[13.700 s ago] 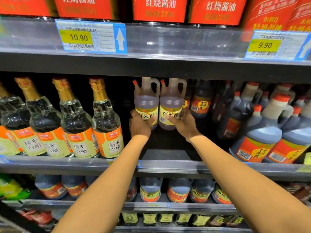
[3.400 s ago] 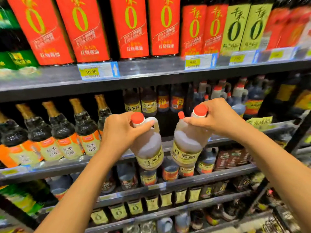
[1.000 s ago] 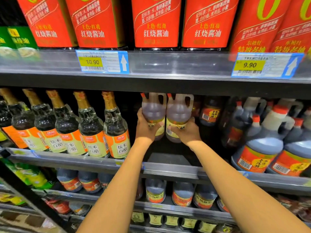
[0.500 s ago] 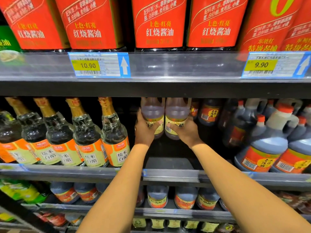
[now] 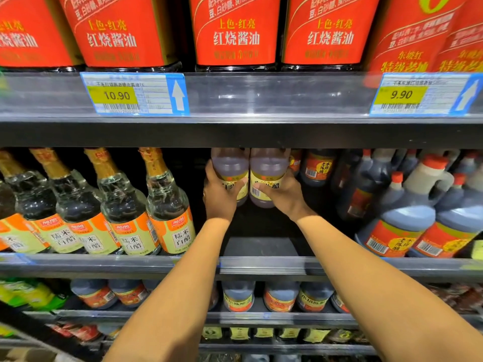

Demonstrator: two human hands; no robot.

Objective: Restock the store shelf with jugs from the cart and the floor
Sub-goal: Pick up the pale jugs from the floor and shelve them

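Shelving: left hand (image 5: 219,198) gripping translucent yellow-labelled plastic jug (image 5: 230,165), right hand (image 5: 286,198) gripping its twin (image 5: 269,168), beneath black metal shelf (image 5: 235,131); next, set down, release.

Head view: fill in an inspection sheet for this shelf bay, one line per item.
Surface: middle shelf, with a bare dark patch nearer the camera than the hands.
Job's things: left jug and right jug are upright, side by side, deep in the gap. Their tops are hidden by the shelf above.
Clutter: nothing seen.
Hands: left hand grips the left jug and right hand grips the right jug, thumbs across the labels.
Cables: nothing seen.
Surroundings: glass bottles left of the gap, dark jugs to its right, red-labelled bottles above, price tags reading 10.90 and 9.90.
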